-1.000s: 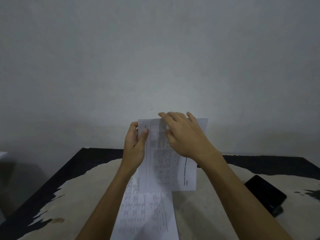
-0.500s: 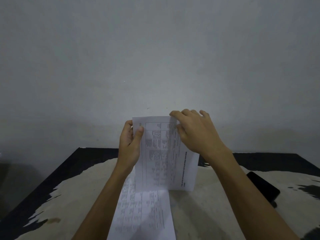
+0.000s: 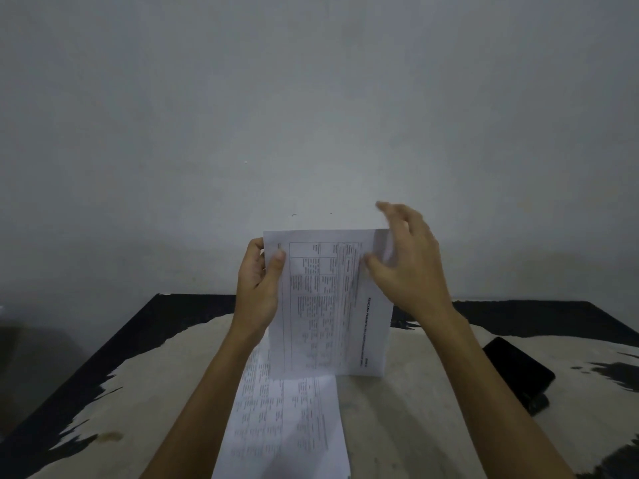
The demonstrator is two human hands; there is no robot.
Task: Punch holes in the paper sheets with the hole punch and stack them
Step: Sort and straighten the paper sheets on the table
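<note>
I hold one printed sheet (image 3: 332,302) upright in front of me, above the table (image 3: 415,409), and I judge I am near the start of the cycle for this sheet: I see no holes along any of its edges, though the print is too blurred for me to be sure. My left hand (image 3: 257,285) grips the sheet's left edge, thumb on the front and fingers curled behind. My right hand (image 3: 404,264) is at the top right corner with its fingers spread and loose; it is motion-blurred, and I cannot tell whether the thumb touches the paper or only hovers beside it. Another printed sheet (image 3: 287,420) lies flat on the table below, its near end running out of view, so I cannot say if it is punched. The dark, flat, rounded object (image 3: 518,371) to my right may be the hole punch, but I cannot tell. Punching and stacking seem mostly ahead of me. The paper is thin, white and limp, covered with a fine table of text; the tabletop is pale and matte with ragged black patches at its borders.
</note>
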